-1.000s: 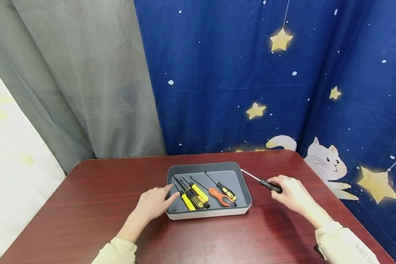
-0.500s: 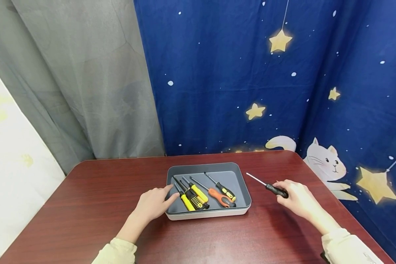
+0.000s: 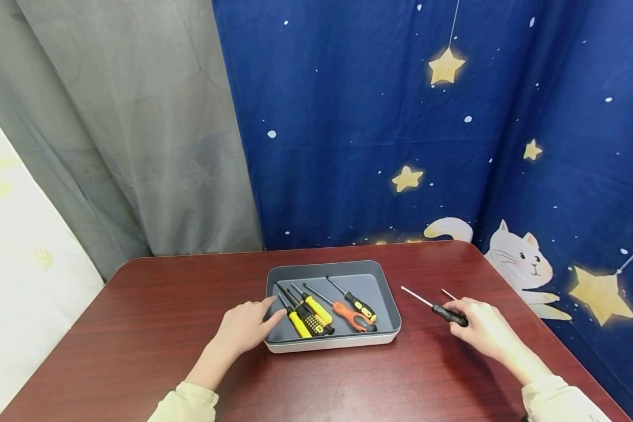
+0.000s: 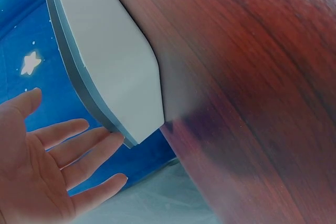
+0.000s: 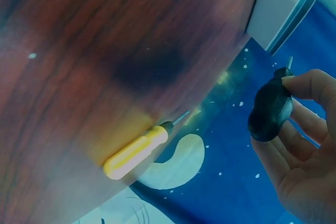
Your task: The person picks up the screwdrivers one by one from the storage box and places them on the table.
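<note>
My right hand [image 3: 480, 326] pinches a screwdriver with a black handle [image 3: 450, 315] between thumb and fingers, to the right of the tray; its shaft points back toward the tray. In the right wrist view the black handle [image 5: 270, 106] hangs in the fingers. A yellow-handled screwdriver [image 5: 137, 152] lies on the table by this hand; in the head view only its shaft [image 3: 448, 294] shows beyond the fingers. My left hand [image 3: 244, 325] has its fingers loosely extended at the left rim of the tray [image 3: 343, 343], fingertips against the rim in the left wrist view.
Inside the grey tray lie several screwdrivers: an orange-and-black one [image 3: 350, 316], a black-and-yellow one [image 3: 361, 306] and yellow-handled ones [image 3: 298, 322] at the left. The tray stands on a dark red wooden table [image 3: 163, 328]. A blue starred curtain [image 3: 348, 117] hangs behind.
My right hand has drawn away from the tray, to the right and slightly nearer, carrying the black screwdriver. Another screwdriver's shaft has come into view behind it. The left hand stays at the rim.
</note>
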A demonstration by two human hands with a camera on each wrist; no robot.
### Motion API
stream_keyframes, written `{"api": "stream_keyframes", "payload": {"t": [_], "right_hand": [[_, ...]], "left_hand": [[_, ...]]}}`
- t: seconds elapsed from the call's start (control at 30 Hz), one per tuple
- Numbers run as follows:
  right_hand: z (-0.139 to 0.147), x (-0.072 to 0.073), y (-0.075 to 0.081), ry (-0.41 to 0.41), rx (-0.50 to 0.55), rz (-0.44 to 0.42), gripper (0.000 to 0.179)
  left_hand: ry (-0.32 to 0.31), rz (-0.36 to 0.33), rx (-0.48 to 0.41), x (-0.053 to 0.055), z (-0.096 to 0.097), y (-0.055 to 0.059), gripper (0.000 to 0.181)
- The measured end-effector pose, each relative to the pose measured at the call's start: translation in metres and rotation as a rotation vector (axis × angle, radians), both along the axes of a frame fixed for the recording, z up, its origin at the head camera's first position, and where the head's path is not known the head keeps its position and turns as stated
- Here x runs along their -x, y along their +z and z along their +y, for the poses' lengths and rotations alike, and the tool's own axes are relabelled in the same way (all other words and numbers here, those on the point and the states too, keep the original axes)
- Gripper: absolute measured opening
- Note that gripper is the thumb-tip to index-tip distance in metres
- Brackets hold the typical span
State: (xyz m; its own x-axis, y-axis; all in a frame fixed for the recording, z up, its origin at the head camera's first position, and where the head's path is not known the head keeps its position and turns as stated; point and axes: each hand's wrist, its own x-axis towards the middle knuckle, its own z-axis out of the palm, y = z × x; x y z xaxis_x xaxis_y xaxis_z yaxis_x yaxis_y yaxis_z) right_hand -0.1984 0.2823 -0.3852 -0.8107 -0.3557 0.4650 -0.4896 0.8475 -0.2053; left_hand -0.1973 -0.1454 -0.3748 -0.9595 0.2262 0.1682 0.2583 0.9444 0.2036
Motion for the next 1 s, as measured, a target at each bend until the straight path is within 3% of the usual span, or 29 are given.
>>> {"api": "stream_keyframes", "payload": {"t": [0.23,1.0], "right_hand": [[0.006,-0.002,-0.007,-0.019,-0.002,-0.022,0.027],[0.016,-0.008,-0.025,-0.094,-0.026,-0.209,0.025]], "left_hand": [[0.003,-0.008,0.000,-0.001,0.001,0.000,0.048],[-0.001,-0.008,-0.004,-0.003,0.001,0.003,0.047]]}}
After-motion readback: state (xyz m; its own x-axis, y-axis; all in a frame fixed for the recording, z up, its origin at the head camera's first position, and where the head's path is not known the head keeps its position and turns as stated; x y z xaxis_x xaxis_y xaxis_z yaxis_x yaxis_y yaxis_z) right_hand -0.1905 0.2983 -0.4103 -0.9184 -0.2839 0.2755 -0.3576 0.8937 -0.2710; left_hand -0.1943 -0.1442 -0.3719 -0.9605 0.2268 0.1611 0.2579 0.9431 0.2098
